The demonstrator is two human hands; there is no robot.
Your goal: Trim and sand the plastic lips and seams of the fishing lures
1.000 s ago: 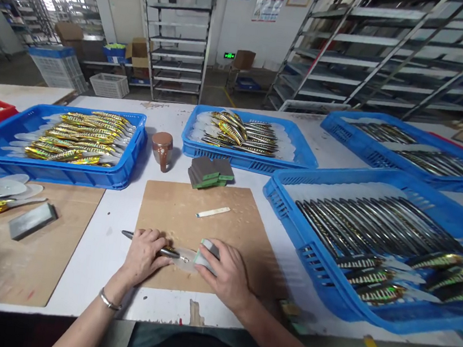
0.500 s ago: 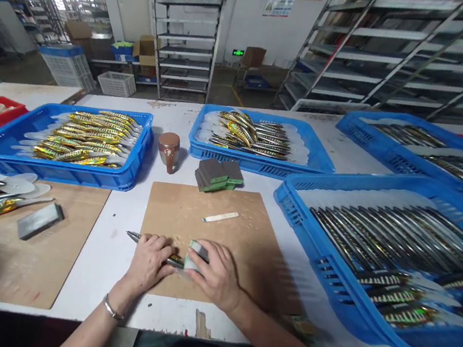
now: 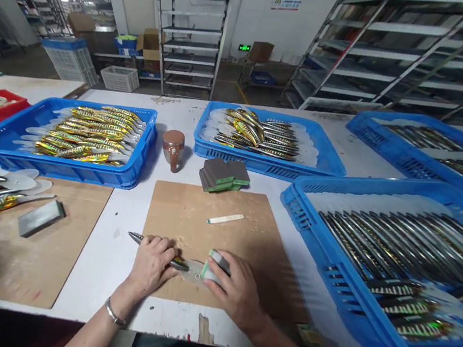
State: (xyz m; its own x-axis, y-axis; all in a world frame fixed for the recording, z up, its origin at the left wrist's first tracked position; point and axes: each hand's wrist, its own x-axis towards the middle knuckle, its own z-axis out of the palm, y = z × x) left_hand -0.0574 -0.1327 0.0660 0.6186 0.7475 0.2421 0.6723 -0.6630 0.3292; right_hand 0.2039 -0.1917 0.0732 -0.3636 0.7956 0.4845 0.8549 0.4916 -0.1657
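The fishing lure (image 3: 169, 256) lies flat on the brown board (image 3: 208, 221), long axis from 9 to 3 o'clock, tail at 9, clear lip at 3. The left hand (image 3: 153, 265) is closed over its body; the right hand (image 3: 233, 290) clasps a sanding block (image 3: 216, 263) against the lip. A white strip (image 3: 225, 219) lies at 12, spare sanding blocks (image 3: 223, 174) beyond, a blue tray (image 3: 305, 229) at 3

Single head-worn view, aimed forward and down across the white table (image 3: 119, 250). Close above both hands; shelving (image 3: 190, 31) far behind.
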